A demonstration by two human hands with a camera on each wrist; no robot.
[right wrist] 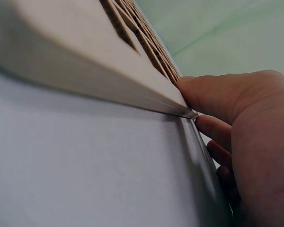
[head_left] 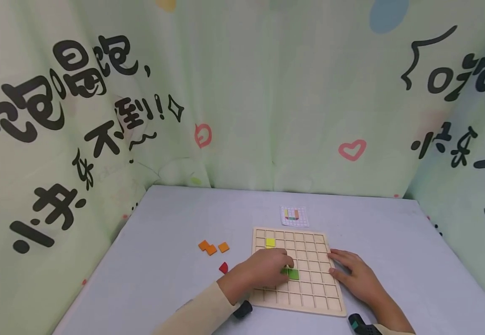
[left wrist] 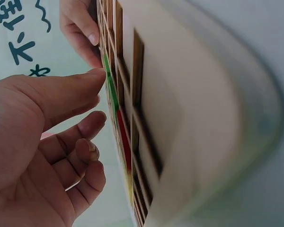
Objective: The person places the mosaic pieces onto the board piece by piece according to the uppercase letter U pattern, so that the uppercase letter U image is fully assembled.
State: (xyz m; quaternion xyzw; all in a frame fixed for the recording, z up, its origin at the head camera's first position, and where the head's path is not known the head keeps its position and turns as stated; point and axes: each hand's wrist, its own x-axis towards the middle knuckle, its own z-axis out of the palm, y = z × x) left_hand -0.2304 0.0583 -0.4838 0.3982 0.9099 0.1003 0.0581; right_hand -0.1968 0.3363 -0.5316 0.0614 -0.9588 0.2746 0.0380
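Observation:
A wooden grid board (head_left: pixel 318 291) lies on the table. My left hand (head_left: pixel 267 267) reaches over it, its thumb tip at the green tiles (head_left: pixel 294 274) set in the grid. In the left wrist view the fingers are loosely bent, with nothing visible between them and the thumb. A red tile (left wrist: pixel 124 142) sits beside the green ones, hidden under the hand in the head view. A yellow tile (head_left: pixel 270 242) lies farther up the board. My right hand (head_left: pixel 357 277) rests at the board's right edge, thumb and index finger touching it.
Left of the board lie several orange tiles (head_left: pixel 224 247) and a red curved-edged piece (head_left: pixel 223 268). A printed pattern card (head_left: pixel 294 216) is behind the board. A printed curtain (head_left: pixel 242 93) hangs around the pale table (head_left: pixel 175 214).

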